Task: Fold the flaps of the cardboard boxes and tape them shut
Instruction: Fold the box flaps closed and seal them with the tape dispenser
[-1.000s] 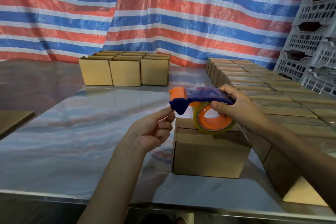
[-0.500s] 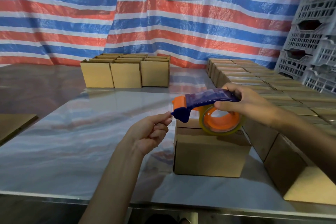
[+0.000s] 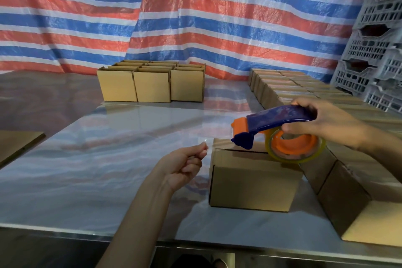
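Note:
A small cardboard box (image 3: 254, 180) stands on the shiny table (image 3: 108, 169) in front of me, its top flaps folded down with a seam showing. My right hand (image 3: 326, 124) grips the handle of a blue and orange tape dispenser (image 3: 276, 119) just above the box's top. Its roll of clear tape (image 3: 295, 150) hangs over the box's right half. My left hand (image 3: 185, 165) is to the left of the box with thumb and fingers pinched together. A faint strip of clear tape seems to run from them to the dispenser's nose.
Several open boxes (image 3: 150, 85) stand in a block at the back. Rows of boxes (image 3: 304, 91) line the right side down to a near one (image 3: 369, 220). Grey plastic crates (image 3: 378, 50) are stacked at far right. Flat cardboard (image 3: 17, 143) lies at left.
The dispenser has shifted right and tilted nose-down over the box. My left hand has drawn away from its nose, down and to the left, fingers still pinched.

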